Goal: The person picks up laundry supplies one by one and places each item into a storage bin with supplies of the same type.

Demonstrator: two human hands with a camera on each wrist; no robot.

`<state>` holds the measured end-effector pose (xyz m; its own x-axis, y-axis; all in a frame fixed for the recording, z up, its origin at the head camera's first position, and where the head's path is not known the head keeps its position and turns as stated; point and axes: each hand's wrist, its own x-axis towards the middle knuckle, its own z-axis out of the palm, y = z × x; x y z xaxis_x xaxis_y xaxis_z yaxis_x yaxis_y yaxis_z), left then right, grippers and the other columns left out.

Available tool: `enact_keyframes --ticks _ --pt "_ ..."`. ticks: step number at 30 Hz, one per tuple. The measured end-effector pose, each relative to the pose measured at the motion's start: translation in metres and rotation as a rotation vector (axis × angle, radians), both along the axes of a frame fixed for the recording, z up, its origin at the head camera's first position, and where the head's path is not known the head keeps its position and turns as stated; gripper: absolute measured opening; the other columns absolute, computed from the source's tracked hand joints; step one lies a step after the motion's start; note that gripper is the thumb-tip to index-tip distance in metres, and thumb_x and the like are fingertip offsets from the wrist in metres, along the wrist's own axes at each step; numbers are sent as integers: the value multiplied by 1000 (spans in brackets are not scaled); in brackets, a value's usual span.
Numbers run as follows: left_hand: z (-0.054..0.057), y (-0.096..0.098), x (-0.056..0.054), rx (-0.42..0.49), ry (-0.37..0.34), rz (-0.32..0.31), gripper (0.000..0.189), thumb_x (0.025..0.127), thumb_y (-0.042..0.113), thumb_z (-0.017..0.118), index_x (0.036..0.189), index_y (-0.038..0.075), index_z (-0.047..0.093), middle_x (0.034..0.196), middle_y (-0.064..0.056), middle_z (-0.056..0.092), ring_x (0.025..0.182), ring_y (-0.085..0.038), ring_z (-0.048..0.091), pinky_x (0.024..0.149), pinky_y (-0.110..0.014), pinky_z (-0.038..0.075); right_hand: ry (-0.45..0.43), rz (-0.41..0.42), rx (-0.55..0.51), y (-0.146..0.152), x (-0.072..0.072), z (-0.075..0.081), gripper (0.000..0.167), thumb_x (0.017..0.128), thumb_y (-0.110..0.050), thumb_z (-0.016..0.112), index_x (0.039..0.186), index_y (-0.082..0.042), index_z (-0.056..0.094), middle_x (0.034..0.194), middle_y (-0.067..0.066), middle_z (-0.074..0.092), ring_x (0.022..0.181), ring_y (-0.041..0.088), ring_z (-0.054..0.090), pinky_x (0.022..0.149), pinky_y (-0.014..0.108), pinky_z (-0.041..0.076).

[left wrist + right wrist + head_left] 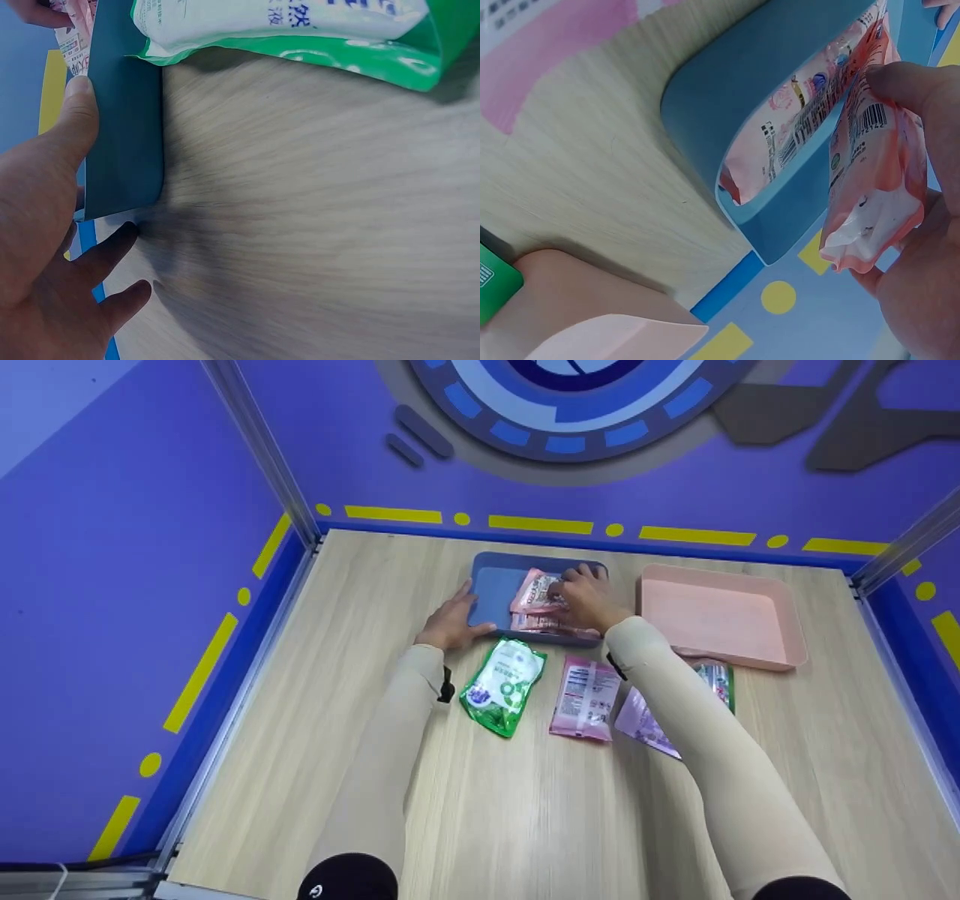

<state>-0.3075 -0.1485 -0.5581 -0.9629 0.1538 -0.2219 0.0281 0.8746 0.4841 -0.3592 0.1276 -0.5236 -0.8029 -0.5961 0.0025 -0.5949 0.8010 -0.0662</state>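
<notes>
A blue tray [491,596] stands at the back middle of the table. My left hand [448,619] rests against its left end, thumb [79,116] touching the near wall and the other fingers spread outside. With my right hand [589,598] I grip a pink pouch [870,165] over the tray's right half, the thumb on its printed face and the fingers behind it. Another pink pouch [780,142] lies inside the tray beneath it. In front of the tray are a green and white pouch [504,686] and a pink packet [586,697], its printed panel facing up.
To the right of the blue tray stands a pink tray [780,630]. A purple packet [646,724] and a green-edged packet [721,681] lie partly hidden under my right sleeve. Blue panels [225,472] wall the table at the back and sides.
</notes>
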Motion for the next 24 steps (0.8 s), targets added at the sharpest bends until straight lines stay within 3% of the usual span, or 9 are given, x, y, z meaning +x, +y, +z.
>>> enact_keyframes --ticks 24 --pt "-2 -1 -1 43 -35 33 85 96 54 66 163 13 31 174 4 1 157 -27 16 125 -46 22 11 -12 -28 3 -6 -12 35 91 -26 80 125 -21 74 127 13 65 119 39 46 114 67 26"
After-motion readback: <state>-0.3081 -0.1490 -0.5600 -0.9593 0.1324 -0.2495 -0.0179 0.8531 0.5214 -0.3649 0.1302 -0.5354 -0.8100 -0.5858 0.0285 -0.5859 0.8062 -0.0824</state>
